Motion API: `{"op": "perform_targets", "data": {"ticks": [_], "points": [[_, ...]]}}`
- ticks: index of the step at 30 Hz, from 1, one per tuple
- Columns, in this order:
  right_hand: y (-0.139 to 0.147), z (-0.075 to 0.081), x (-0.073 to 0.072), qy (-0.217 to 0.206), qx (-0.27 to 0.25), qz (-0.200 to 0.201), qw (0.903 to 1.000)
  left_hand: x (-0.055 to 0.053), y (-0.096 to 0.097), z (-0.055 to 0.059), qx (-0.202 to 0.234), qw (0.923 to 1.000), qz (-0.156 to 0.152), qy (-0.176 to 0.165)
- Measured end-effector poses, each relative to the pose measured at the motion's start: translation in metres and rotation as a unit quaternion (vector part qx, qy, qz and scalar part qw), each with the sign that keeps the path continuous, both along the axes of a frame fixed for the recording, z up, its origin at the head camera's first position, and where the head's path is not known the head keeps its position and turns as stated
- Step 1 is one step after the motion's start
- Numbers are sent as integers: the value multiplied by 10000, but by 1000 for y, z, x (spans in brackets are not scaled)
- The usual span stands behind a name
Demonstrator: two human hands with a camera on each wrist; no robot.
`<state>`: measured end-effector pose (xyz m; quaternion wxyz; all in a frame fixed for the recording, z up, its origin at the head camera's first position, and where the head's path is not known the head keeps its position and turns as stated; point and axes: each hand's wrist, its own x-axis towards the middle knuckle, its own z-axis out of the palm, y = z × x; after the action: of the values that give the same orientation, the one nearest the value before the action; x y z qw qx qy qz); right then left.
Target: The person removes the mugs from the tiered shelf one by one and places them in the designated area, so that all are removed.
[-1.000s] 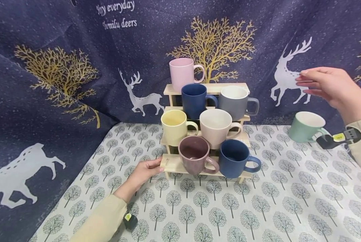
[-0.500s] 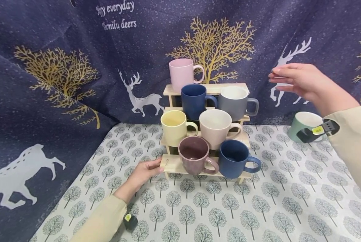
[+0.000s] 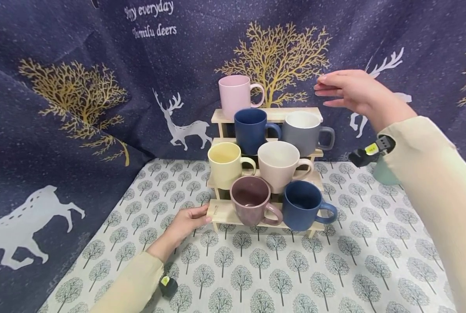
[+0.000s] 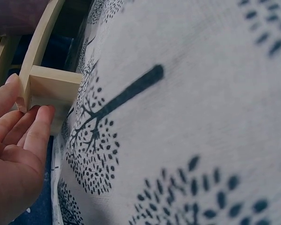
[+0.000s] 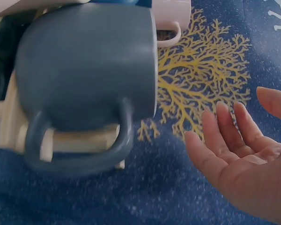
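A stepped wooden rack [image 3: 226, 211] carries several mugs. At the left end of its lowest shelf, my left hand [image 3: 186, 222] pinches the board, thumb above and fingers beneath in the left wrist view. My right hand [image 3: 358, 93] is in the air beyond the rack's upper right side, fingers extended and holding nothing. Nearest to it is the grey mug [image 3: 301, 134], its handle large in the right wrist view. Beside that stands a dark blue mug [image 3: 250, 134], and a pink mug [image 3: 234, 98] is on the top shelf.
Lower down are a yellow mug [image 3: 224, 167], a beige mug [image 3: 277, 167], a mauve mug [image 3: 248, 204] and another blue mug [image 3: 301, 206]. A green mug [image 3: 387, 174] on the tablecloth [image 3: 233, 269] is partly hidden by the right sleeve. A dark printed cloth [image 3: 193, 56] hangs behind.
My right hand has moved left and slightly up, from above the green mug towards the rack's top. My left hand and the mugs have stayed in place.
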<state>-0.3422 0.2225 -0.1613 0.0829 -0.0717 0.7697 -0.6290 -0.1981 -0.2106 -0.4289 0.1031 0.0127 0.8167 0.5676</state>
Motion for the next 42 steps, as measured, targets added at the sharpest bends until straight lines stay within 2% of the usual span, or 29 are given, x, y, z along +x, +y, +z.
{"op": "perform_targets", "data": {"ticks": [3,6,12,19,26,38,42], "points": [[-13,5,-5,-62,150,-47,9999,0,0,0,22,10000,7,4],[-25,10,-9,-186,65,-61,9998,0,0,0,35,10000,-10,-6],[-45,15,-18,-632,-480,-8,9968,-1,0,-1,50,10000,-57,38],[-66,13,-25,-798,-881,7,9929,-1,3,0,71,9999,-117,20],[-85,13,-31,-848,-503,64,9951,0,1,1,-18,10000,-12,56],[-102,4,-43,-1019,-666,-74,9925,0,-1,1,10,10000,-10,53],[-108,5,-47,-1072,-576,12,9926,-1,0,-1,68,10000,-37,55]]}}
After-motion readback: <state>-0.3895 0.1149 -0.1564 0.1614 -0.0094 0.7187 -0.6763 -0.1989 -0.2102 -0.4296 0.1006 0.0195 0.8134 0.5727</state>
